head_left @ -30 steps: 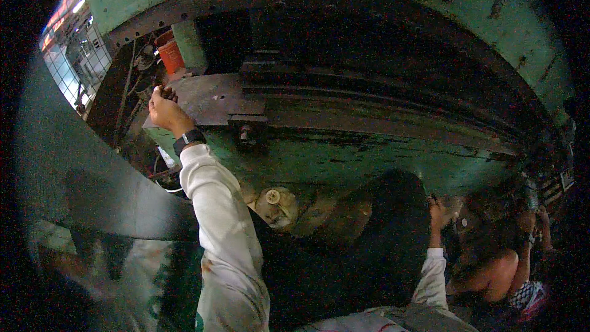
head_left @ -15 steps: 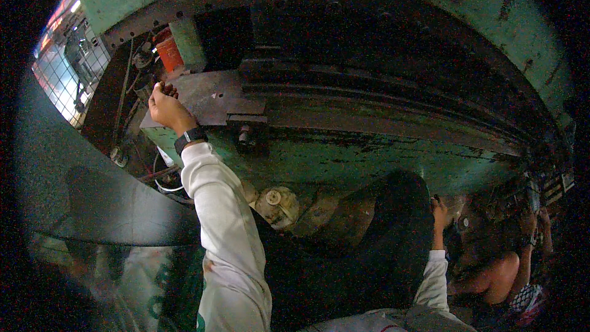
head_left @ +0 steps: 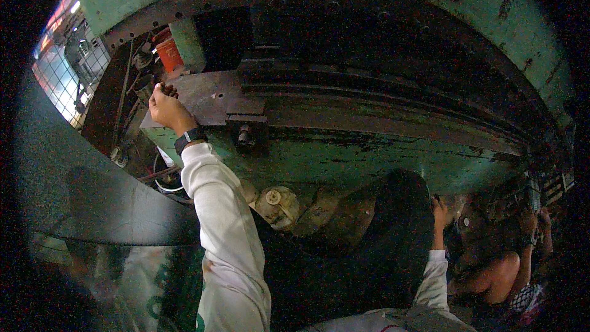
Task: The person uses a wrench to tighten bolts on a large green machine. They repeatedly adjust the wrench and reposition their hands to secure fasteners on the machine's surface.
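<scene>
Left hand point(head_left: 164, 108) extended, curled, right hand point(head_left: 439, 215) beside knee point(head_left: 402, 193)

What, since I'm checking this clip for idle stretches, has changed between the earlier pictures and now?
Only the camera view visibly shifted, slightly; nothing was visibly taken hold of or let go. The left hand stays curled by the flat metal surface, the right hand beside the dark-clad knee. The orange bucket and pale round container stay put.
</scene>
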The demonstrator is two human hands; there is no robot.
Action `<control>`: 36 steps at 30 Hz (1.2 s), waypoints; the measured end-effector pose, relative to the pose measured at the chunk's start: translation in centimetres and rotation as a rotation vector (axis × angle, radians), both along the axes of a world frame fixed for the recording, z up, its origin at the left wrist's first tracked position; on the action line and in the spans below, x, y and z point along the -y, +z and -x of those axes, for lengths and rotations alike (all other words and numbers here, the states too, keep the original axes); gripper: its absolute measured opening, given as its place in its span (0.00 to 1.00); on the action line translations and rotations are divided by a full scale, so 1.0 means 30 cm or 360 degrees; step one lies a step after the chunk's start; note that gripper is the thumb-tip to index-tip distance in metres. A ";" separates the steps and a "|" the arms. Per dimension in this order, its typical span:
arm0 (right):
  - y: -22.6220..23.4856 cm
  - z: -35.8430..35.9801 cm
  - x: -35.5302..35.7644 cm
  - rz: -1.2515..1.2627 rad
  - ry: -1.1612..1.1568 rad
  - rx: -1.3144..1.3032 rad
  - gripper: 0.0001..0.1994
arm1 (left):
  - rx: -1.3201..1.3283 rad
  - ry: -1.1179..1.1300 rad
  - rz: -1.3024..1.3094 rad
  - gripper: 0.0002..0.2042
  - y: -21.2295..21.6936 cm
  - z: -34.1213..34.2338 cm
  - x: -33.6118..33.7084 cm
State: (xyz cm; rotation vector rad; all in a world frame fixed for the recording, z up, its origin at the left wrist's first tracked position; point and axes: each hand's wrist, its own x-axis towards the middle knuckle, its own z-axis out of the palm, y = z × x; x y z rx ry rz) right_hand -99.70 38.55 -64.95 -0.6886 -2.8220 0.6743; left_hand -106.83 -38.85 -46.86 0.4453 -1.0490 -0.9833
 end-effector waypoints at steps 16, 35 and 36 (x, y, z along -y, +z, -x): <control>-0.165 0.056 -0.071 -0.0241 0.0175 0.0116 0.24 | 0.0047 0.0026 0.0014 0.08 0.011 -0.033 0.010; -0.068 0.023 -0.043 -0.0261 0.0332 0.0209 0.25 | -0.0041 -0.0203 -0.0425 0.08 0.106 -0.075 -0.116; -0.049 0.005 -0.030 -0.0171 0.0290 0.0112 0.25 | -0.0020 -0.0196 -0.0422 0.08 0.105 -0.068 -0.123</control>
